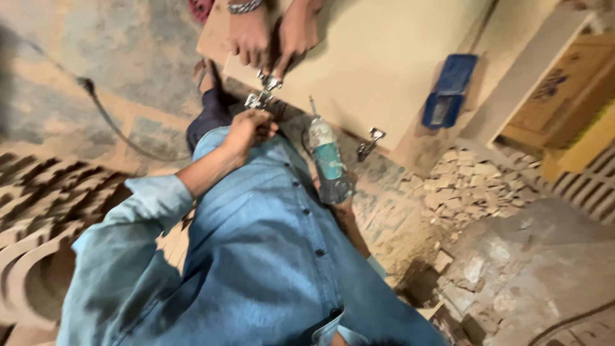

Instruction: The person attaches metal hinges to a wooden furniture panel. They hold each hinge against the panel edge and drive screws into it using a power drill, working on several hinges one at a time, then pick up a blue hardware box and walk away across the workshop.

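Nearest the camera, the person's denim-blue shirt fills the lower frame, and from it the left sleeve leads up to the left hand (246, 131), curled loosely with its fingertips just below a small silver metal cabinet hinge (259, 99) at the edge of a pale beige wooden board (384, 57); whether it pinches the hinge cannot be told. The right hand (343, 204) is mostly hidden, clenched around the grip of a teal and grey power drill (328, 157) whose bit points up toward the board, a little right of the hinge. A second silver hinge (370, 142) sits farther right on the board's lower edge. Beyond the first hinge, another person's two hands (272, 32) press down on the board beside it. Farther right, a flat blue rectangular case (448, 90) lies on the board, and a brown cardboard box (564, 90) with a dark printed mark stands at the far right edge.
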{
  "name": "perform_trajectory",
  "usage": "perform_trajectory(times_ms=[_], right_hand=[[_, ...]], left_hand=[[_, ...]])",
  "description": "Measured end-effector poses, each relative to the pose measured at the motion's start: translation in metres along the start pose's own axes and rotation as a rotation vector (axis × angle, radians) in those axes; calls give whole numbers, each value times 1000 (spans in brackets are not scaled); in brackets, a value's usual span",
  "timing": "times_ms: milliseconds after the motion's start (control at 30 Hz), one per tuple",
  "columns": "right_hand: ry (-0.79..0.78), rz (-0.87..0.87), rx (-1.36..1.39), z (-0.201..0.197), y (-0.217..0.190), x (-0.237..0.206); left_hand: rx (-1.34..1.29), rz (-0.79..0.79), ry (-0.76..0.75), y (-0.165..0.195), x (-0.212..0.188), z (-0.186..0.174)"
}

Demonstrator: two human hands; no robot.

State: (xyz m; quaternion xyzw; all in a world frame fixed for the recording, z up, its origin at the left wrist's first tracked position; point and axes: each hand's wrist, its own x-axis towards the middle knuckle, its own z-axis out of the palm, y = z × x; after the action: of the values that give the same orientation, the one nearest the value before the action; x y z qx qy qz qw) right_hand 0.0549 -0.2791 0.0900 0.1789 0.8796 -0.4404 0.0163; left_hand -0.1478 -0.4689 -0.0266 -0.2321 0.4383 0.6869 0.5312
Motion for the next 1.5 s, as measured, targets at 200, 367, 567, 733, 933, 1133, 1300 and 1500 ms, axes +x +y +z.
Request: perform_trajectory(times_ms=[200, 367, 567, 733, 933, 1133, 1300, 1500], right_hand=[[1, -88, -157, -4, 8, 2], [28, -164, -256, -4, 11, 3], [61, -229, -362, -4, 15, 2], [76, -258, -433, -6, 17, -1], [96, -282, -478, -11, 13, -3], [85, -244, -487, -13, 11, 1], [75, -296, -476, -13, 12, -1], [44, -260, -426, -14, 17, -8]], left_hand=[[-21, 32, -86, 19, 9, 46], [-32, 65, -157, 39, 9, 85], [55, 132, -167, 30, -2, 62], [586, 381, 70, 15, -18, 36], [788, 350, 96, 17, -24, 29], [825, 362, 54, 12, -27, 31], [906, 324, 9, 0, -20, 25], [862, 342, -26, -11, -13, 19]])
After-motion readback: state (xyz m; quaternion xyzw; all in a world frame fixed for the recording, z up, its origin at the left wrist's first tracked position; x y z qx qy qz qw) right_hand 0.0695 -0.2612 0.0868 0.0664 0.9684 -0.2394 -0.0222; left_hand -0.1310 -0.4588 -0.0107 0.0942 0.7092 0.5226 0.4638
